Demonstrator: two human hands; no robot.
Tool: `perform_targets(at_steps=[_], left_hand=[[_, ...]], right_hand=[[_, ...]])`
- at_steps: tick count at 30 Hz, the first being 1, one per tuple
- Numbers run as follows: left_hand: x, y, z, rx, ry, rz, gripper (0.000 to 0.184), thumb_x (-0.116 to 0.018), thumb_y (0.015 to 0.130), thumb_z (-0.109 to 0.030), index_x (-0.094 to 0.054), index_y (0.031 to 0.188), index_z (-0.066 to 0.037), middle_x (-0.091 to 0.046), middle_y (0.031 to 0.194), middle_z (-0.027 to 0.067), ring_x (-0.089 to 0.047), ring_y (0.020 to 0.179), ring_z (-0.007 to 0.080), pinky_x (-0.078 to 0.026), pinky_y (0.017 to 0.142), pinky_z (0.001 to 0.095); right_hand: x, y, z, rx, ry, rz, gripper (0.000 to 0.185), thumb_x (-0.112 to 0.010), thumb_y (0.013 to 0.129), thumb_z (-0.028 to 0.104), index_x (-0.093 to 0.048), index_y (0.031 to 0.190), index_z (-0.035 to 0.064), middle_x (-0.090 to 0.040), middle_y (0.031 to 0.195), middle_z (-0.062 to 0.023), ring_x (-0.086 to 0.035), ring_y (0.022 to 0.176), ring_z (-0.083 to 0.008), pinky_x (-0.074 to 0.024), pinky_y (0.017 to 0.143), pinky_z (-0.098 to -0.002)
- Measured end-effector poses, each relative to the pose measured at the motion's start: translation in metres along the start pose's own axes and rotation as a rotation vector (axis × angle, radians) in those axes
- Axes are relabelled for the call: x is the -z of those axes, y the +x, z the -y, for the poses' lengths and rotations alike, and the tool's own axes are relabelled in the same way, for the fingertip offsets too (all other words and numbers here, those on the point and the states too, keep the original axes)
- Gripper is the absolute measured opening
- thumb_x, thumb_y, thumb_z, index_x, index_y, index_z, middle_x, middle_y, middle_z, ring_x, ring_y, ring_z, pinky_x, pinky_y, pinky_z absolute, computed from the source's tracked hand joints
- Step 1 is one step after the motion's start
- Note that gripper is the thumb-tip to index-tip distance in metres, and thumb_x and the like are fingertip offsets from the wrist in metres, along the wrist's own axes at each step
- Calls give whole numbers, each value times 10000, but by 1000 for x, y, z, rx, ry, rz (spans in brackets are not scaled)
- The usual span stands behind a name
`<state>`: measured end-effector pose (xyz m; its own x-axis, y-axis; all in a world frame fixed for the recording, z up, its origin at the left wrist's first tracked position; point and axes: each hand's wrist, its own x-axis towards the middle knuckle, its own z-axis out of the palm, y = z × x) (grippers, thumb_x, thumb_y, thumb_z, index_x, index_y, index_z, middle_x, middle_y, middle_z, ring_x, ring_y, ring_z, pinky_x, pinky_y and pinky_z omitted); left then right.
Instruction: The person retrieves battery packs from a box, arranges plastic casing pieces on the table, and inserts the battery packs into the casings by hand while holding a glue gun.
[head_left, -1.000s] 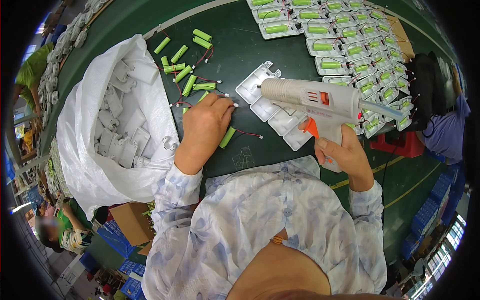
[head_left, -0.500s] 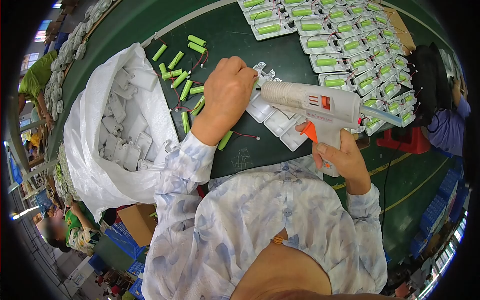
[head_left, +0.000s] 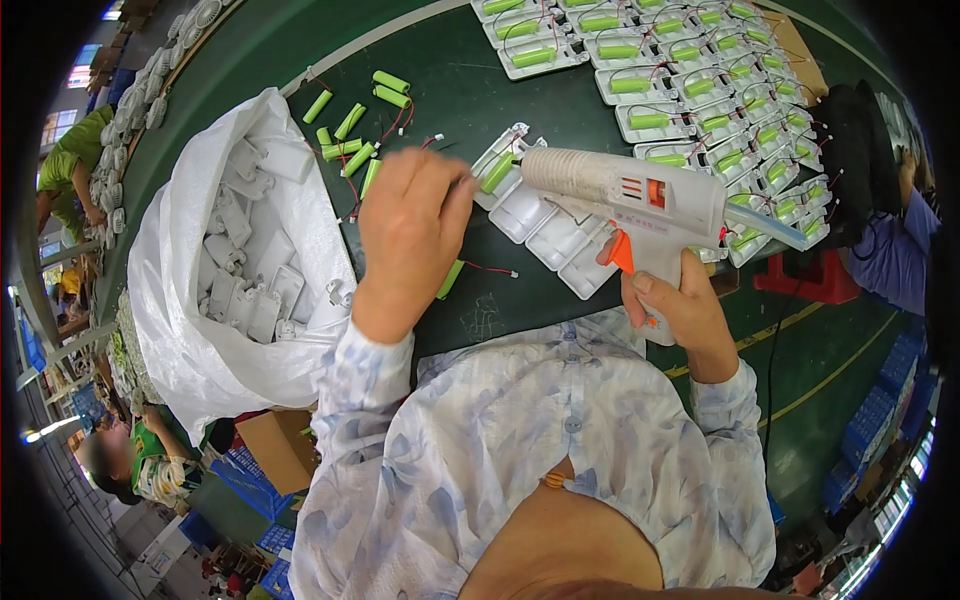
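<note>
My right hand (head_left: 685,308) grips a white hot glue gun (head_left: 625,195) by its handle, with a finger by the orange trigger. A clear glue stick (head_left: 765,225) protrudes from its back. The nozzle is close to a green battery cell (head_left: 497,172) lying in a white plastic housing (head_left: 512,140). My left hand (head_left: 412,225) hovers left of that housing, over the loose batteries; its fingers are curled and blurred, and whether anything is between them is hidden. More white housings (head_left: 560,245) lie below the nozzle. Another green battery (head_left: 450,280) with a red wire sits beside my left wrist.
Loose green batteries (head_left: 350,122) lie on the dark green table (head_left: 440,80). A white sack (head_left: 165,270) of plastic housings stands at the left. Rows of housings with batteries (head_left: 690,90) fill the far right. A red stool (head_left: 805,280) and other people are around the table.
My left hand has moved left and down from the housing, leaving the battery in it visible. The glue gun has shifted only slightly in my right hand.
</note>
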<state>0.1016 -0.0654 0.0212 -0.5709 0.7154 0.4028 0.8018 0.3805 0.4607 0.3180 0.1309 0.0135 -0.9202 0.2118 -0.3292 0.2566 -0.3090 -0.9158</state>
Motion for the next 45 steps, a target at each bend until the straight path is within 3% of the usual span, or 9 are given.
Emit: perform_targets(at_steps=[2, 4, 9, 13, 22, 29, 36, 40, 45], left_hand=[[14, -26, -3, 195, -129, 242, 243, -780, 719, -53, -670, 933, -25, -614, 910, 112, -604, 856, 317, -494, 766, 399], [22, -42, -10, 138, -45, 326, 309, -775, 707, -42, -658, 993, -28, -605, 943, 115, -604, 875, 329, -496, 770, 401], [21, -67, -19, 102, 129, 370, 434, -734, 686, 4, -625, 1104, -35, -565, 1060, 132, -601, 927, 328, -508, 761, 399], [4, -81, -5, 47, 165, 288, 346, -701, 718, 13, -642, 1056, -33, -573, 989, 120, -610, 889, 306, -513, 745, 387], [0, -71, 4, 44, 59, 188, 156, -703, 767, 5, -678, 916, -31, -616, 848, 104, -640, 769, 301, -519, 665, 382], [-2, -67, 7, 117, -57, 146, 107, -702, 790, 17, -686, 892, -10, -642, 834, 133, -647, 737, 311, -514, 649, 377], [1, -65, 17, 177, -85, 145, 99, -716, 794, 18, -687, 887, 2, -651, 824, 127, -643, 722, 288, -505, 628, 354], [1, -53, 17, 134, -150, 33, 91, -732, 775, -9, -681, 850, -24, -645, 824, 108, -635, 744, 296, -501, 649, 374], [0, -34, 3, 53, -100, -59, 109, -732, 777, 2, -694, 877, -16, -644, 1069, 145, -604, 996, 316, -477, 848, 395]], right_hand=[[-1, 4, 0, -4, -14, -2, 323, -569, 932, 174, -514, 1153, -54, -607, 746, -81, -532, 544, -108, -408, 485, -253], [-1, 8, -1, -16, -59, 2, 357, -559, 911, 188, -527, 1154, -73, -635, 857, -129, -507, 520, -111, -405, 474, -250], [-4, 13, 0, -17, -66, 17, 350, -558, 916, 188, -525, 1155, -66, -617, 825, -106, -501, 520, -105, -393, 469, -246], [-12, 6, 13, 3, -3, -7, 282, -579, 935, 166, -516, 1121, -35, -590, 690, -48, -521, 536, -101, -399, 492, -248], [-3, -1, 3, -1, -76, 7, 296, -575, 949, 194, -529, 1129, -37, -575, 640, -32, -527, 541, -93, -396, 489, -247], [-6, 2, -2, -2, -83, 21, 333, -585, 943, 198, -526, 1161, -46, -616, 694, -61, -552, 565, -106, -419, 504, -243], [2, -23, 11, -30, -19, 28, 397, -583, 927, 144, -492, 1249, -69, -644, 960, -106, -546, 615, -105, -441, 529, -253], [2, -38, 15, -102, -33, 0, 403, -597, 920, 129, -491, 1263, -54, -634, 952, -94, -546, 625, -100, -450, 543, -253], [10, -38, 10, -159, -82, 57, 397, -597, 915, 113, -492, 1269, -34, -599, 901, -79, -543, 613, -98, -449, 544, -250]])
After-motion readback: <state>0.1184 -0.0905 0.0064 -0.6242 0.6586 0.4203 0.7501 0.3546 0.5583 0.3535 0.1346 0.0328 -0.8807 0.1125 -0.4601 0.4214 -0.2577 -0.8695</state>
